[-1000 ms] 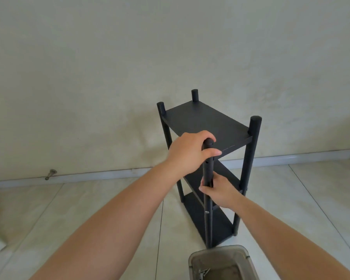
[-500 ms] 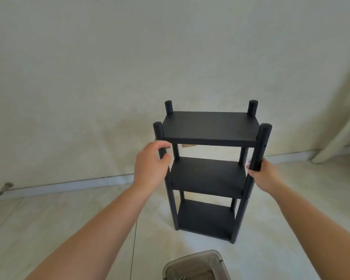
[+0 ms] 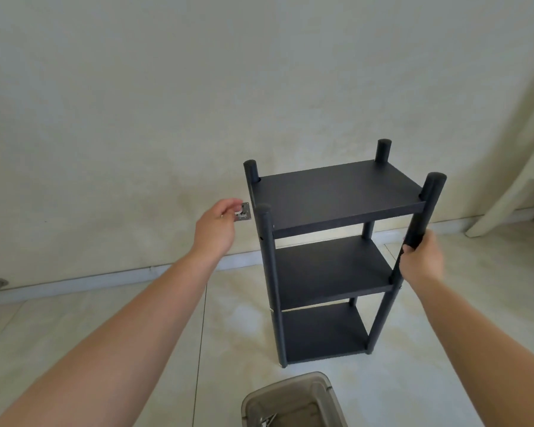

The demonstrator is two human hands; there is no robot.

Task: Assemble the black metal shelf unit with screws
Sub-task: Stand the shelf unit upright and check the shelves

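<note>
The shelf unit (image 3: 330, 257) is stood upright on the floor (image 3: 167, 318) near the wall. Its front right post is grasped by the right hand (image 3: 421, 260). A small metal plate (image 3: 243, 212) is pinched in the left hand (image 3: 218, 224), just beside the front left post.

Both arms reach forward, the hands well apart.
The left hand (image 3: 218, 224) is raised with fingers curled, pinching something small; the right hand (image 3: 423, 257) grips a post, wrist straight.
</note>
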